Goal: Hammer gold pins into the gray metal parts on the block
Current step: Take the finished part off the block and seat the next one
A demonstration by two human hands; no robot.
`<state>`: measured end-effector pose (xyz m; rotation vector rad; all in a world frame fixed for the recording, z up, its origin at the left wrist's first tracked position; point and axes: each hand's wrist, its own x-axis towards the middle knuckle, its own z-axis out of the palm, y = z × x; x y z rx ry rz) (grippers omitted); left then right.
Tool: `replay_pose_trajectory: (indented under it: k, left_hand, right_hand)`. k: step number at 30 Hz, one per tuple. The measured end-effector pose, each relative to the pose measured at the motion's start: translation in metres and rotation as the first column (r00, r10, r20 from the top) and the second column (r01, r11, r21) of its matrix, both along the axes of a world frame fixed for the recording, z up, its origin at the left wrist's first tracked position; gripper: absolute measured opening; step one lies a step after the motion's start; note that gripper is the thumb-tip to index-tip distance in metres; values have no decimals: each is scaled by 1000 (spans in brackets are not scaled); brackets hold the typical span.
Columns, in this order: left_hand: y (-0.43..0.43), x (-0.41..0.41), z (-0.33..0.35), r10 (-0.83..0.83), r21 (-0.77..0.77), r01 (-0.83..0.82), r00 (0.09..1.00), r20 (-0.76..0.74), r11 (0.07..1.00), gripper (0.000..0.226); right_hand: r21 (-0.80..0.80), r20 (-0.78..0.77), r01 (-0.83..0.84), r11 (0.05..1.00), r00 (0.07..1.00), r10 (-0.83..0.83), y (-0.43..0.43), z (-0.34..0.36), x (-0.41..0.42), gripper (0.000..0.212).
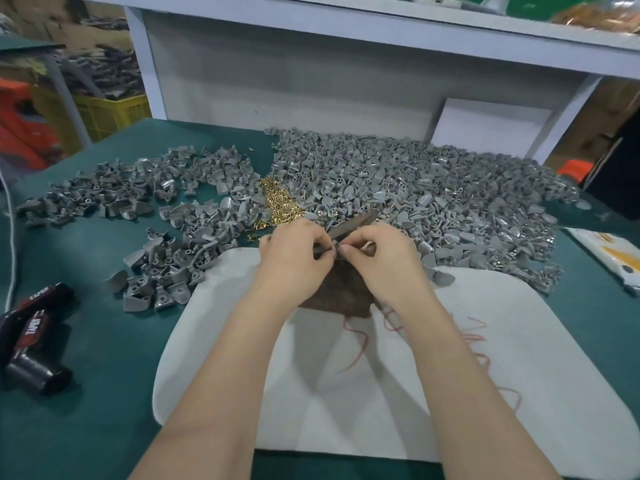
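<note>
My left hand (294, 261) and my right hand (381, 261) meet fingertip to fingertip above a dark brown block (341, 294) that sits on a white pad (450, 375). Both pinch a small gray metal part (333, 251) between them; most of it is hidden by my fingers, and I cannot make out a pin in it. A dark brown elongated tool (356, 223) pokes out behind my hands. Just beyond my left hand lies a heap of gold pins (280, 202).
Loose gray metal parts (433, 192) lie in a large pile at the back right, with more gray parts (156, 195) scattered at the left. On the green table (86, 375), black tape rolls (34, 337) lie at the left and a white packet (609, 258) at the right edge.
</note>
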<state>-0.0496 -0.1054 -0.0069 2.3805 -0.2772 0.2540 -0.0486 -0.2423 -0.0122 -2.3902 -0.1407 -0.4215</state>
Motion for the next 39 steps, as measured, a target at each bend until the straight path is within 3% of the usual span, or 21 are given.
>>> replay_pose_trajectory:
  k: [11,17,33,39]
  left_hand:
    - [1,4,-3,-16,-5,16,1000,17,1000,4]
    - [1,3,-3,-22,-6,22,1000,21,1000,4]
    - [2,3,-4,-12,-23,13,998,56,1000,4]
    - [2,3,-5,-10,-26,11,998,61,1000,5]
  right_hand:
    - [-26,27,-4,1000,1000,4,4,1,-1,5]
    - [-32,-46,-3,999,999,2,1,3,3,6]
    - [98,-74,-52,994,996,60,-7,10,-2,18]
    - [-72,-12,-27,997,1000,26,0,5,-2,12]
